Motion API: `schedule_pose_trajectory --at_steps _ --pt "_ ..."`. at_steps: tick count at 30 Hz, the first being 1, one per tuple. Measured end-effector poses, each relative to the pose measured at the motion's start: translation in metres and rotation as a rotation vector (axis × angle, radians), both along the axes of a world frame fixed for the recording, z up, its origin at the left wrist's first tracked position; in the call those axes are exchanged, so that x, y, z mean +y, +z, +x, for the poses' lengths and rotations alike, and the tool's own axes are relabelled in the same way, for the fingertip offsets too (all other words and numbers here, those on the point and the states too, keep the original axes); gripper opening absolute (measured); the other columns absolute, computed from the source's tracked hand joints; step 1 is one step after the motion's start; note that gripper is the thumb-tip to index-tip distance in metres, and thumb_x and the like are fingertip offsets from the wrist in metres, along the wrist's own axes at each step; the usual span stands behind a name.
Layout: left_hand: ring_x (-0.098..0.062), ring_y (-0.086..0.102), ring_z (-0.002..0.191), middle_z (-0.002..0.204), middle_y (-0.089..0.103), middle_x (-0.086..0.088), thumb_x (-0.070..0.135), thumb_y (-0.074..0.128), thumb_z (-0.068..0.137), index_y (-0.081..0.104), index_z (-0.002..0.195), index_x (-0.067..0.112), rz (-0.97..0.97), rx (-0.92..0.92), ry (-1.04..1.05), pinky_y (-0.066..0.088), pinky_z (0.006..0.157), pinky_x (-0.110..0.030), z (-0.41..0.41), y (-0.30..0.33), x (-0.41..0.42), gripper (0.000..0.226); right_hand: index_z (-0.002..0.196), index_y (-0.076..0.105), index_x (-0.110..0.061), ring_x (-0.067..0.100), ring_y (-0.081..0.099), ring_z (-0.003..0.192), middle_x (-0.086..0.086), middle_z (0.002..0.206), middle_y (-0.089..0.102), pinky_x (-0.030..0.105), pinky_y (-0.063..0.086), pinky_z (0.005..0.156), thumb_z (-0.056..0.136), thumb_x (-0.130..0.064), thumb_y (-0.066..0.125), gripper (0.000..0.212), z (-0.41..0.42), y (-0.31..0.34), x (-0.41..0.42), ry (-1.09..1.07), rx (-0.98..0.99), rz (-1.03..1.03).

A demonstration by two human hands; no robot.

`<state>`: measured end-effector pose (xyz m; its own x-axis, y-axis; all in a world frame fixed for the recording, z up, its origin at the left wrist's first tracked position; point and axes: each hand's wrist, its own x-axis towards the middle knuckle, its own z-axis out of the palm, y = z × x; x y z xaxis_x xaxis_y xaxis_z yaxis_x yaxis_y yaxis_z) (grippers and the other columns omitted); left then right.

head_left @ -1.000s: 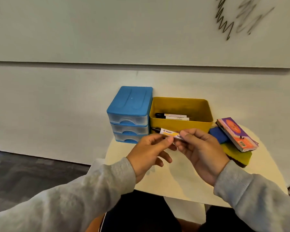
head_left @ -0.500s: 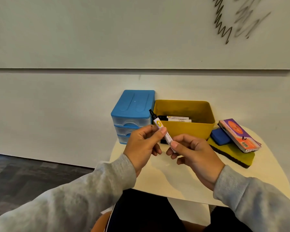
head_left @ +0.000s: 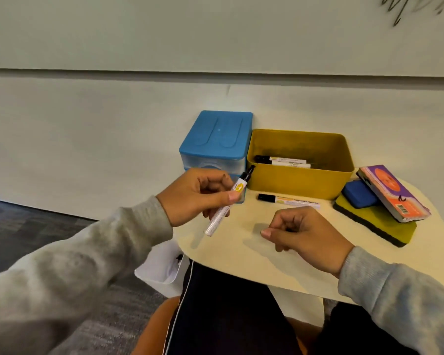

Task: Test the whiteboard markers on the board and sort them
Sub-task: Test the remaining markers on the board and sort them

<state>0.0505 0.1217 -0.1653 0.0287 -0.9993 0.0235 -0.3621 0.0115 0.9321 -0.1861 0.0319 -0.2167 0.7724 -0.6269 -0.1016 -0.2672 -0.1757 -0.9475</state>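
Observation:
My left hand (head_left: pixel 200 194) grips a white whiteboard marker (head_left: pixel 227 204) near its middle, tilted, with the black end up and to the right. My right hand (head_left: pixel 301 230) hovers over the round cream table (head_left: pixel 241 252), apart from the marker, fingers curled shut with nothing visible in them. A second marker (head_left: pixel 289 200) lies on the table in front of the yellow bin (head_left: pixel 292 184). Two more markers (head_left: pixel 282 160) lie inside that bin. The whiteboard (head_left: pixel 215 32) above carries dark scribbles (head_left: pixel 405 7) at the top right.
A blue drawer unit (head_left: pixel 217 140) stands left of the bin, partly behind my left hand. Stacked at the table's right are a yellow-and-black eraser (head_left: pixel 377 224), a blue eraser (head_left: pixel 359 194) and a purple-orange one (head_left: pixel 392 192). A white container (head_left: pixel 159 267) sits below the table's left edge.
My right hand let go of the marker's lower end and dropped toward the table. My left hand now holds the marker alone. The view tilted down and right, revealing the marker lying before the bin.

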Motion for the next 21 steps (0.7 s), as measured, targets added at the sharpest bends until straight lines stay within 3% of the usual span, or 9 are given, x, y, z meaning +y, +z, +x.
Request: schedule_pose_trajectory --at_steps 3,7,9,13,18,21 --pt "-0.018 0.066 0.063 0.073 0.073 -0.010 0.026 0.072 0.084 0.068 0.094 -0.001 0.130 -0.032 -0.099 0.051 0.057 -0.025 0.032 -0.002 0.009 0.028 0.071 0.067 -0.011 0.007 0.054 0.057 0.001 0.062 0.065 0.020 0.044 0.061 0.090 -0.017 0.073 0.021 0.020 -0.018 0.006 0.051 0.053 -0.190" --pt "-0.022 0.069 0.063 0.072 0.071 -0.014 0.029 0.085 0.068 0.076 0.083 0.014 0.191 0.113 -0.128 0.057 0.062 -0.030 0.072 0.005 0.019 0.023 0.092 0.068 -0.021 0.014 0.059 0.085 -0.005 0.091 0.064 0.028 0.048 0.078 0.087 0.001 0.062 0.023 0.062 -0.041 0.014 0.152 0.071 -0.575" --pt "-0.021 0.068 0.056 0.068 0.071 -0.014 0.024 0.081 0.061 0.077 0.079 0.015 0.156 0.175 -0.027 0.057 0.055 -0.026 0.093 0.013 0.023 0.020 0.102 0.067 -0.022 0.021 0.057 0.094 -0.004 0.102 0.063 0.036 0.049 0.082 0.088 -0.007 0.063 0.020 0.081 -0.048 0.015 0.221 0.072 -0.738" --pt "-0.020 0.063 0.048 0.064 0.068 -0.013 0.040 0.088 0.047 0.076 0.080 0.012 0.142 0.245 0.168 0.052 0.047 -0.021 0.129 0.011 0.034 0.045 0.114 0.067 -0.024 0.024 0.055 0.105 -0.004 0.117 0.060 0.041 0.047 0.083 0.093 -0.023 0.061 0.022 0.092 -0.061 0.017 0.240 0.128 -0.893" --pt "-0.020 0.053 0.048 0.062 0.060 -0.010 0.039 0.071 0.067 0.073 0.075 0.015 0.379 0.187 0.504 0.038 0.045 -0.024 0.166 -0.052 0.033 0.026 0.122 0.064 -0.026 0.021 0.051 0.115 -0.003 0.127 0.058 0.039 0.042 0.090 0.097 -0.030 0.054 0.028 0.089 -0.065 0.014 0.241 0.168 -0.902" --pt "-0.023 0.056 0.054 0.070 0.063 -0.013 0.028 0.062 0.088 0.068 0.087 0.007 0.547 0.043 0.651 0.039 0.053 -0.028 0.185 -0.107 0.029 0.022 0.122 0.064 -0.027 0.022 0.051 0.115 -0.003 0.128 0.058 0.039 0.043 0.090 0.097 -0.032 0.052 0.028 0.091 -0.065 0.013 0.255 0.203 -0.881"
